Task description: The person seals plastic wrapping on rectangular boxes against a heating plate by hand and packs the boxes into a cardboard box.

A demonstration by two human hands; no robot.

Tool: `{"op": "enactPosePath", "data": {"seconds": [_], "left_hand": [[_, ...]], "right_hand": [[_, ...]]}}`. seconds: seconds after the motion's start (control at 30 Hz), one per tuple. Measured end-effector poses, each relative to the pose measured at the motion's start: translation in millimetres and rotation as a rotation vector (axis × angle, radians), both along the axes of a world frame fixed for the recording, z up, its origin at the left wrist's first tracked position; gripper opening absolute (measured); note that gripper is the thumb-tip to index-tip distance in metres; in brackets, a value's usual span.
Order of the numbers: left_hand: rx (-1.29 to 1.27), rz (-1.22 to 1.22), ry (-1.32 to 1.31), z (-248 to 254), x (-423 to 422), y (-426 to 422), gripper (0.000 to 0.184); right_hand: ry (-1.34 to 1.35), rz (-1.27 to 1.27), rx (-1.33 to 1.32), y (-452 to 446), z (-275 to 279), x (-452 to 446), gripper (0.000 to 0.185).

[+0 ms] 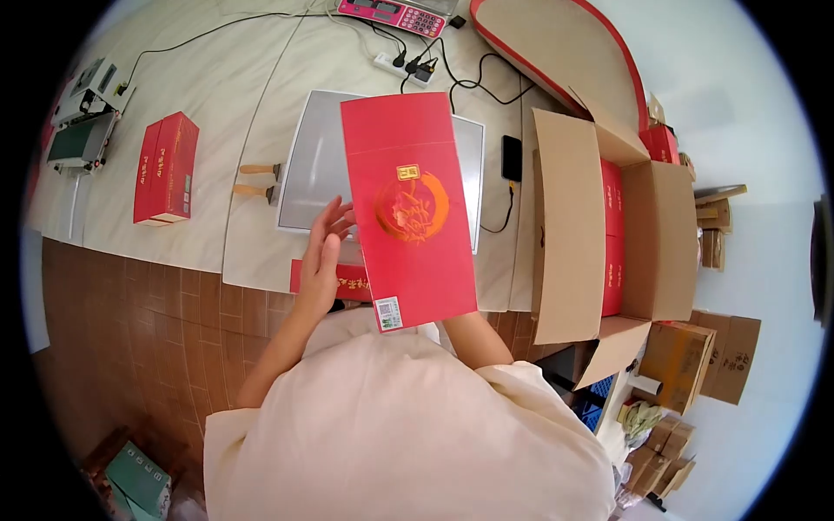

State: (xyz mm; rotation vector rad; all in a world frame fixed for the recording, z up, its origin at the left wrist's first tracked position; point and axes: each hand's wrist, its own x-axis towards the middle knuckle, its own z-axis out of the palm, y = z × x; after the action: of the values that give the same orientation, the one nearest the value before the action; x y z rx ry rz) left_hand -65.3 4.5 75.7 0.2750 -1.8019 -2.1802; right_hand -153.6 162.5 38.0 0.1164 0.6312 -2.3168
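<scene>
A red gift box (pixel 417 278) with an orange ring design, a small gold label and a white code sticker is raised in front of me, over the metal-topped tray (pixel 304 165). My right forearm runs under its lower edge. The box hides my right hand, which supports it from beneath. Beside the box's left edge is my left hand (pixel 326 247), open, fingers apart; whether its fingertips touch the box I cannot tell. Below my left hand, another red box (pixel 352 282) lies at the table edge, partly covered.
An open carton (pixel 566 234) holding red boxes stands at right. A phone (pixel 512 158), power strip (pixel 404 69) and pink scale (pixel 395 13) lie further back. At left are two wooden-handled tools (pixel 256 191), a red box pair (pixel 165 169) and a machine (pixel 84 122).
</scene>
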Motion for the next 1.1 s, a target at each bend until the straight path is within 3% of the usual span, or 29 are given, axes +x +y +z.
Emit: {"op": "enactPosePath", "data": {"seconds": [0.03,0.13,0.2,0.27,0.3,0.33,0.4,0.53,0.67,0.77,1.0,1.03,1.07,1.1], "left_hand": [[-0.001,-0.053,-0.042,5.1,-2.6,-1.4,0.058],[-0.116,0.023,-0.083,7.5,-11.1,-1.9,0.060],[-0.094,0.074,-0.090,-5.8,-7.9,-6.5,0.057],[-0.067,0.150,-0.197,-14.9,0.8,-15.8,0.049],[-0.067,0.172,-0.201,-21.8,6.8,-20.8,0.049],[-0.063,0.188,-0.217,-30.2,12.2,-25.6,0.043],[-0.047,0.230,-0.232,-46.6,23.0,-32.6,0.038],[-0.025,0.319,-0.304,-59.9,49.0,-43.1,0.033],[0.113,0.430,-0.362,-62.5,71.4,-51.7,0.032],[0.055,0.475,-0.415,-57.5,80.8,-57.8,0.033],[0.025,0.494,-0.315,-54.1,77.6,-67.9,0.033],[0.035,0.510,-0.293,-51.7,73.5,-71.2,0.035],[0.049,0.511,-0.276,-49.4,69.8,-73.6,0.036],[0.046,0.457,-0.278,-44.0,64.0,-77.8,0.041]], "right_hand": [[0.014,-0.025,0.040,-3.0,0.3,1.2,0.074],[0.092,-0.045,0.219,1.3,8.4,-11.3,0.074],[0.127,0.099,0.315,17.4,4.9,-37.7,0.074],[0.620,0.138,0.738,13.6,34.5,-56.1,0.076],[0.979,-0.033,1.084,13.8,17.5,-65.5,0.083],[1.305,-0.093,1.591,10.8,21.2,-66.2,0.090],[1.567,-0.169,1.931,6.7,3.9,-67.6,0.091],[1.597,-0.093,1.965,-7.1,-20.0,-72.9,0.087],[1.622,-0.195,1.974,-45.2,-25.2,-80.4,0.081],[1.605,-0.296,1.950,-90.4,-34.5,-89.2,0.080],[1.381,-0.090,1.889,-153.5,-11.1,-91.6,0.084],[1.224,0.048,1.580,-142.4,2.2,-93.4,0.084],[0.797,0.241,1.030,-131.7,13.6,-91.5,0.076],[0.437,0.319,0.731,-120.4,37.7,-77.8,0.072]]}}
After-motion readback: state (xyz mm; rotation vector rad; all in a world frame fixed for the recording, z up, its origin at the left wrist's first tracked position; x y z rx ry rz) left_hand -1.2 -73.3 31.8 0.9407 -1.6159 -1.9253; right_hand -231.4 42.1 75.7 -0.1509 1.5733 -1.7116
